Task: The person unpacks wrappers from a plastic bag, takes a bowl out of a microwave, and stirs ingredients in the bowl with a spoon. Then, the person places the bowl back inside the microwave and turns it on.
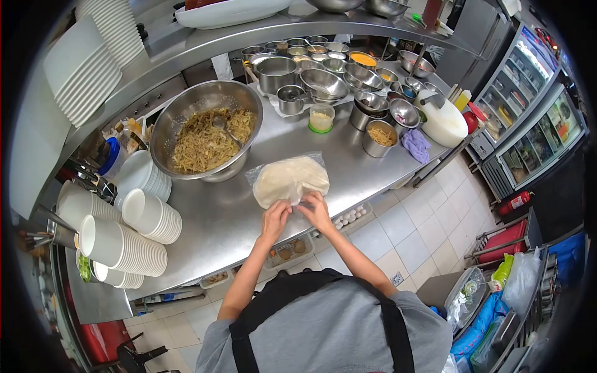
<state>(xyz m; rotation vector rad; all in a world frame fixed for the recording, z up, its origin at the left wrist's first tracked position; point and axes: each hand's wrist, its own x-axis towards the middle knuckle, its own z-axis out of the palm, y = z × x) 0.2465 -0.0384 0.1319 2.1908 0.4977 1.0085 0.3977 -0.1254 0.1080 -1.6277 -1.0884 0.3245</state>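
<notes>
A clear plastic bag (pixel 319 160) lies on the steel counter (pixel 205 214) in front of me, with flat, pale, rounded sheets (pixel 287 178) inside that look like dough or wrappers. My left hand (pixel 276 219) pinches the bag's near edge. Close beside it, my right hand (pixel 315 210) has its fingers closed on the same edge, where the plastic bunches up. Beyond the bag, to the left, stands a large steel colander (pixel 163 115) heaped with a shredded, noodle-like filling (pixel 208 146); a spoon rests in it. A small tub with a green base (pixel 321 118) stands behind the bag.
Stacked white bowls (pixel 127 245) crowd the counter's left end. Several steel pots (pixel 277 74) and bowls fill the back right, near a white round board with a cleaver (pixel 444 118). A purple cloth (pixel 416 146) lies at the right edge. An upper shelf (pixel 249 28) spans the back.
</notes>
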